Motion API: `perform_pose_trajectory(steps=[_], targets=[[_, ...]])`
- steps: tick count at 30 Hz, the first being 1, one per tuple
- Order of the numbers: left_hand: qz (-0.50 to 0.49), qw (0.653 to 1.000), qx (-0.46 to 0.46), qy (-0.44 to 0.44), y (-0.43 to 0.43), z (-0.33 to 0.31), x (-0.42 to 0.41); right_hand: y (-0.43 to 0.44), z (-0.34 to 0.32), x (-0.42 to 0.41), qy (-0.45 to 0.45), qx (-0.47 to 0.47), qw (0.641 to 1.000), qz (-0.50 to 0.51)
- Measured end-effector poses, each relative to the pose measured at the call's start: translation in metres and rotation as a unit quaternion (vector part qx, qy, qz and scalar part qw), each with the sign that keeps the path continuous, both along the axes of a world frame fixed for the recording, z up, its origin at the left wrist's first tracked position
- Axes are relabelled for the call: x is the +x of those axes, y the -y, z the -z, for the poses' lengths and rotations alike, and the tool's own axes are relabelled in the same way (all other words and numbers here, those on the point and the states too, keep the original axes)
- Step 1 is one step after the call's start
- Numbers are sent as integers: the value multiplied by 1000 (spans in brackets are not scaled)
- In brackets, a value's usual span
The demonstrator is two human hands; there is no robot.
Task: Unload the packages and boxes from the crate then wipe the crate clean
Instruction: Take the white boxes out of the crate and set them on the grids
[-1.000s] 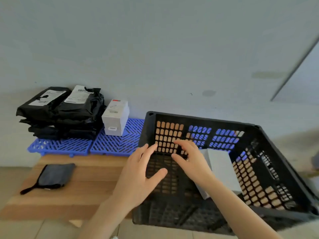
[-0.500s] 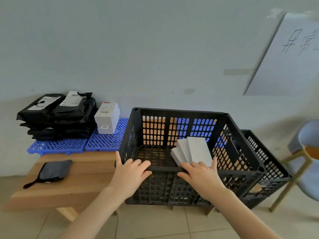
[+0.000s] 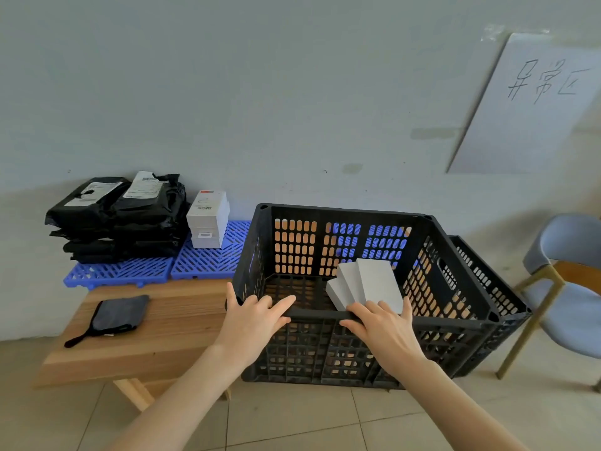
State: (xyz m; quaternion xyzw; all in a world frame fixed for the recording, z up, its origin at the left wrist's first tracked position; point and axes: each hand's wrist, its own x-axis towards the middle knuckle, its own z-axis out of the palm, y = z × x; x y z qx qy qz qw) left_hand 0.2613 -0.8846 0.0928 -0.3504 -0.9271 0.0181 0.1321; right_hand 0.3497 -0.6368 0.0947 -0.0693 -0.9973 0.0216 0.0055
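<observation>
- Since a second ago the black crate (image 3: 354,294) has gone from tipped toward the wall to sitting level, and both hands have come from inside it to its near rim.
- The left hand (image 3: 252,323) lies on that rim, fingers spread and draped over the edge.
- The right hand (image 3: 380,327) grips the same rim further right, fingers curled over it.
- Three white boxes (image 3: 364,284) lean fanned inside the crate, just behind the right hand.
- Left of the crate, black packages (image 3: 120,216) and stacked white cartons (image 3: 208,219) sit on blue mats (image 3: 162,268).
- A dark cloth (image 3: 117,314) lies on the wooden bench (image 3: 156,340), left of the crate.
</observation>
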Motion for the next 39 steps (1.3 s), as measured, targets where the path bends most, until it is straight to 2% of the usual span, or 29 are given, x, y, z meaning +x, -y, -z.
perform_pose_trajectory(steps=[5, 11, 14, 20, 24, 30, 32, 35, 39], targets=[[16, 996, 12, -82, 17, -2, 18, 16, 0, 18, 0, 7, 1000, 5], [3, 994, 11, -109, 45, -1, 27, 44, -3, 26, -41, 24, 999, -18], [-4, 995, 23, -99, 64, 1, 27, 65, -1, 24, -71, 36, 996, -35], [-27, 999, 26, -25, 101, -1, 27, 104, 0, 16, -162, 70, 982, -69], [-47, 999, 15, -16, 128, -2, 26, 128, -3, 7, -183, 70, 977, -79], [-80, 996, -12, 34, 162, 8, 19, 158, -1, -11, -96, 35, 990, -97], [-100, 994, -23, 45, 172, 7, 17, 166, 1, -18, -97, 28, 990, -99], [-125, 989, -39, 73, 183, 2, 10, 177, 4, -31, -34, 7, 994, -102], [-148, 982, -50, 107, 191, -7, -2, 187, 5, -47, -21, 7, 995, -94]])
